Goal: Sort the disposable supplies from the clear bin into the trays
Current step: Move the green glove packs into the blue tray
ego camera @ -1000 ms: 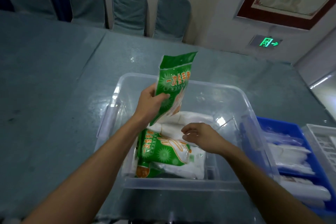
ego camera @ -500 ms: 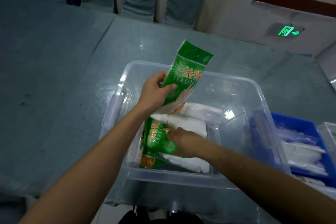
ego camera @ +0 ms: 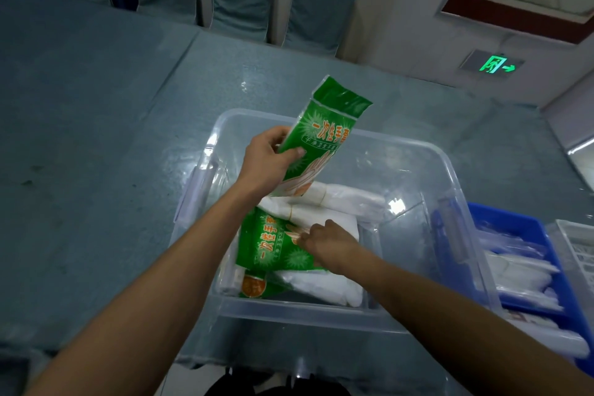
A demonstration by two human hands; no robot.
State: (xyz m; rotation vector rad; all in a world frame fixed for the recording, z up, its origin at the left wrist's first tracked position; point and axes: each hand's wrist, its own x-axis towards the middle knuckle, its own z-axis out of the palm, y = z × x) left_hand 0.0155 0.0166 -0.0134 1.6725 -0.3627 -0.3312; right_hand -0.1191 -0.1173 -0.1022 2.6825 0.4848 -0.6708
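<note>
- The green glove packet (ego camera: pixel 324 135) you hold is a flat, glossy plastic pack with orange lettering and a printed hand; it tilts up and away over the clear bin (ego camera: pixel 450 177).
- Your left hand (ego camera: pixel 266 159) grips its left edge, thumb across the front, fingers curled behind.
- A second green packet (ego camera: pixel 273 243) lies flat in the bin, just under and left of your right fingertips.
- Your right hand (ego camera: pixel 324 243) reaches down onto that packet, fingers bent and touching its upper edge; you cannot tell whether they pinch it.
- White plastic packs (ego camera: pixel 340 202) lie beneath and beyond your right fingers.
- To the right of your right arm, beside the bin, a blue tray (ego camera: pixel 511 222) holds clear-wrapped white items.
</note>
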